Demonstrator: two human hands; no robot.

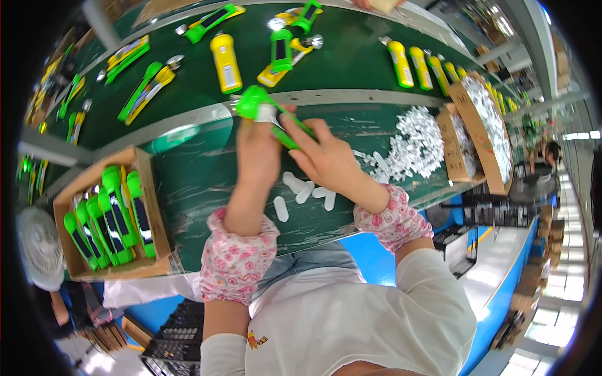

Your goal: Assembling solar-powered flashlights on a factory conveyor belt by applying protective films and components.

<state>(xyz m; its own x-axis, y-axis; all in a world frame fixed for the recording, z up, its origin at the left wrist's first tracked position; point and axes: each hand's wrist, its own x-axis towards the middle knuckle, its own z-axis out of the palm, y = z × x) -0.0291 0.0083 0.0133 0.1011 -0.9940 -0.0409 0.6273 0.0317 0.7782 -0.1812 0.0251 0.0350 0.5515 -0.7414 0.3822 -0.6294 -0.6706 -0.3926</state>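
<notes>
**Green torch held in both hands over the bench**

Both hands meet just above centre of the frame. Left hand [258, 147] is closed round the head end of a green flashlight [258, 105]; right hand [326, 156] grips the body lower down, fingers curled, thumb across. The torch is tilted, head toward upper left, off the bench surface. A small white piece seems pinched near the head, but too small to tell exactly.

To do this well, in my judgement: keep the left grip firm near the head so it doesn't twist, work w/ right fingertips only, and stay over the green bench [200, 182] so anything dropped lands close.

Around:
- Loose white caps [304, 191] just below the hands, on the bench.
- Big heap of white parts [414, 147] right of centre, next to cardboard boxes [483, 131].
- Cardboard tray [150, 182] at lower left w/ green flashlights [113, 213] lined up inside.
- Conveyor belt [351, 62] along the top carries yellow flashlights [226, 62] & mixed green/yellow ones.

In the way: loose caps sit right under the wrists, easy to sweep off the edge. Floral sleeve covers [235, 257] are bulky and could brush them.
</notes>
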